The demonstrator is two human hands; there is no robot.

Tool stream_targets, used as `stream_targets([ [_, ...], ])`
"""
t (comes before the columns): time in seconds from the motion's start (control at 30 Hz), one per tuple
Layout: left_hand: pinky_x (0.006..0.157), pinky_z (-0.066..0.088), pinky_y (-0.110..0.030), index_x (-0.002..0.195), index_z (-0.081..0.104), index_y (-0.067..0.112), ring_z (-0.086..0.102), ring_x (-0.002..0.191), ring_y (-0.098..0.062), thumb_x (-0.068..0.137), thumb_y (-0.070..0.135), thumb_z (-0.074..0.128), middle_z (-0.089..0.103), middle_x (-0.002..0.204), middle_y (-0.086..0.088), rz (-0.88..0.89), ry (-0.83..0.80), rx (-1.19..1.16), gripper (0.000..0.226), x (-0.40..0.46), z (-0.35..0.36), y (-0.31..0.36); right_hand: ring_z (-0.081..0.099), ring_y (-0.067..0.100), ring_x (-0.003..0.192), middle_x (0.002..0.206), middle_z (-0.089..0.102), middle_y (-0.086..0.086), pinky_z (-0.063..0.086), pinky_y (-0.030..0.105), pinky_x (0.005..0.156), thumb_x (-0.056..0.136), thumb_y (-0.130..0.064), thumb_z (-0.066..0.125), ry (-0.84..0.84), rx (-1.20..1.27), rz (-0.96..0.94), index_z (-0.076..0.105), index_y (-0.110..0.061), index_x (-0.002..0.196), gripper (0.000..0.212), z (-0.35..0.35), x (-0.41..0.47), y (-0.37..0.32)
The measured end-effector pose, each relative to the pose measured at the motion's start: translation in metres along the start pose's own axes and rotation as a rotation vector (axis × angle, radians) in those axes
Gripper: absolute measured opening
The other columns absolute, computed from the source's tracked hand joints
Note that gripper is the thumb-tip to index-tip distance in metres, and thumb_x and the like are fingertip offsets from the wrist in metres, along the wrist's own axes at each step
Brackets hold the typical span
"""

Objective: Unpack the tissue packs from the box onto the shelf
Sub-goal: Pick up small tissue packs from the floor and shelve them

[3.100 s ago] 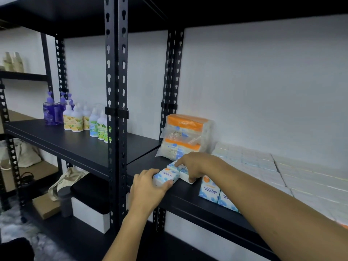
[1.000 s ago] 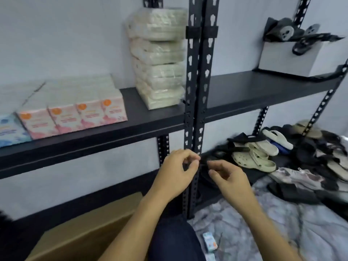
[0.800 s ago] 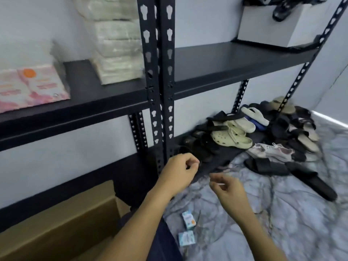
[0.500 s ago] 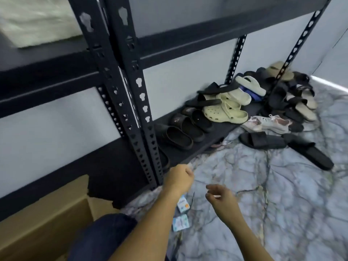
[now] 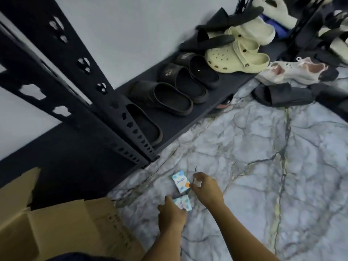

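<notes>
Two small blue-and-white tissue packs lie on the marble floor. My left hand [image 5: 172,213] curls its thumb and fingers round the nearer tissue pack [image 5: 183,202]. My right hand [image 5: 206,188] reaches to the farther tissue pack [image 5: 179,180], its thumb and forefinger pinching the pack's right edge. The open cardboard box [image 5: 56,232] stands at the lower left; its inside is not visible. Only the black shelf's upright post [image 5: 84,91] and lowest board [image 5: 224,83] show.
Black slippers [image 5: 169,98] and cream clogs [image 5: 239,57] line the lowest board. More shoes and sandals [image 5: 293,72] are heaped on the floor at the upper right. Bare marble floor [image 5: 273,185] spreads to the right of my hands.
The view dropped from the shelf to the floor. Both hands came down from the post to the two packs on the floor, and each now has hold of one.
</notes>
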State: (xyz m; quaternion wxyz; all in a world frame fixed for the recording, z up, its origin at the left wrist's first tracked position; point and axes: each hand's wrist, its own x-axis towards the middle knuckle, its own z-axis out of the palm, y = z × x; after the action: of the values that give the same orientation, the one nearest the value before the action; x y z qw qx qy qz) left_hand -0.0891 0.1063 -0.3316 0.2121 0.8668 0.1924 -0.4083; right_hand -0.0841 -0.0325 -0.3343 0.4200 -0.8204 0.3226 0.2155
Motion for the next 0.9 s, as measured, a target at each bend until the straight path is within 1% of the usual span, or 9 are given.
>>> stream_targets([
  [0.1, 0.084, 0.051, -0.037, 0.132, 0.037, 0.022, 0.057, 0.111, -0.033, 0.080, 0.038, 0.073, 0.043, 0.128, -0.012, -0.005, 0.000, 0.034, 0.065, 0.010, 0.015, -0.001, 0.064, 0.020, 0.103, 0.112, 0.069, 0.002, 0.052, 0.032, 0.082, 0.084, -0.035, 0.069, -0.045, -0.037, 0.036, 0.059, -0.023, 0.127, 0.045, 0.019, 0.015, 0.000],
  [0.2, 0.081, 0.051, -0.035, 0.131, 0.037, 0.024, 0.057, 0.109, -0.032, 0.076, 0.042, 0.076, 0.042, 0.126, -0.011, 0.031, 0.042, 0.082, 0.070, 0.019, 0.023, -0.003, 0.064, 0.025, 0.105, 0.118, 0.065, 0.005, 0.050, 0.033, 0.079, 0.081, -0.039, 0.071, -0.059, -0.081, 0.045, 0.055, -0.025, 0.128, 0.052, 0.034, 0.023, 0.000],
  [0.33, 0.087, 0.053, -0.035, 0.129, 0.047, 0.023, 0.056, 0.112, -0.027, 0.078, 0.032, 0.074, 0.050, 0.128, -0.010, 0.106, 0.046, 0.095, 0.058, 0.033, 0.031, -0.011, 0.062, 0.028, 0.103, 0.118, 0.060, 0.008, 0.050, 0.035, 0.077, 0.081, -0.037, 0.071, -0.063, -0.158, 0.043, 0.053, -0.025, 0.126, 0.050, 0.043, 0.030, 0.000],
  [0.5, 0.093, 0.052, -0.033, 0.139, 0.041, 0.020, 0.052, 0.119, -0.026, 0.083, 0.021, 0.071, 0.044, 0.135, -0.014, 0.100, 0.016, 0.128, 0.063, 0.053, 0.037, -0.018, 0.061, 0.028, 0.106, 0.121, 0.059, 0.008, 0.052, 0.039, 0.083, 0.082, -0.032, 0.072, -0.079, -0.160, 0.055, 0.053, -0.021, 0.126, 0.050, 0.048, 0.039, 0.002],
  [0.63, 0.094, 0.052, -0.035, 0.135, 0.045, 0.017, 0.051, 0.121, -0.030, 0.084, 0.015, 0.069, 0.041, 0.136, -0.014, 0.102, 0.025, 0.171, 0.056, 0.061, 0.036, -0.018, 0.063, 0.026, 0.104, 0.117, 0.064, 0.009, 0.052, 0.038, 0.083, 0.080, -0.029, 0.076, -0.093, -0.099, 0.118, 0.056, -0.016, 0.121, 0.047, 0.050, 0.040, 0.005],
  [0.7, 0.093, 0.050, -0.033, 0.130, 0.048, 0.013, 0.052, 0.121, -0.029, 0.090, 0.014, 0.062, 0.047, 0.135, -0.014, 0.107, 0.024, 0.206, 0.043, 0.063, 0.032, -0.017, 0.064, 0.025, 0.099, 0.112, 0.066, 0.009, 0.051, 0.035, 0.077, 0.081, -0.028, 0.074, -0.093, -0.063, 0.151, 0.060, -0.012, 0.117, 0.042, 0.051, 0.039, 0.007],
  [0.77, 0.086, 0.051, -0.032, 0.127, 0.050, 0.013, 0.058, 0.116, -0.026, 0.092, 0.013, 0.060, 0.056, 0.130, -0.011, 0.127, 0.022, 0.235, 0.037, 0.062, 0.027, -0.015, 0.067, 0.024, 0.090, 0.103, 0.070, 0.010, 0.054, 0.036, 0.073, 0.082, -0.027, 0.072, -0.058, 0.016, 0.177, 0.063, -0.011, 0.107, 0.032, 0.049, 0.037, 0.009],
  [0.83, 0.082, 0.053, -0.032, 0.127, 0.049, 0.015, 0.062, 0.112, -0.024, 0.088, 0.014, 0.066, 0.060, 0.127, -0.008, 0.138, 0.044, 0.244, 0.042, 0.060, 0.019, -0.007, 0.066, 0.020, 0.078, 0.092, 0.070, 0.007, 0.056, 0.036, 0.068, 0.083, -0.023, 0.070, 0.024, 0.117, 0.199, 0.062, -0.011, 0.099, 0.021, 0.042, 0.033, 0.013],
  [0.9, 0.085, 0.053, -0.034, 0.131, 0.045, 0.015, 0.062, 0.112, -0.025, 0.087, 0.016, 0.069, 0.060, 0.128, -0.008, 0.144, 0.053, 0.225, 0.051, 0.054, 0.008, 0.005, 0.062, 0.014, 0.073, 0.086, 0.066, 0.001, 0.049, 0.028, 0.061, 0.086, -0.021, 0.070, 0.110, 0.223, 0.197, 0.061, -0.012, 0.100, 0.019, 0.031, 0.029, 0.016],
])
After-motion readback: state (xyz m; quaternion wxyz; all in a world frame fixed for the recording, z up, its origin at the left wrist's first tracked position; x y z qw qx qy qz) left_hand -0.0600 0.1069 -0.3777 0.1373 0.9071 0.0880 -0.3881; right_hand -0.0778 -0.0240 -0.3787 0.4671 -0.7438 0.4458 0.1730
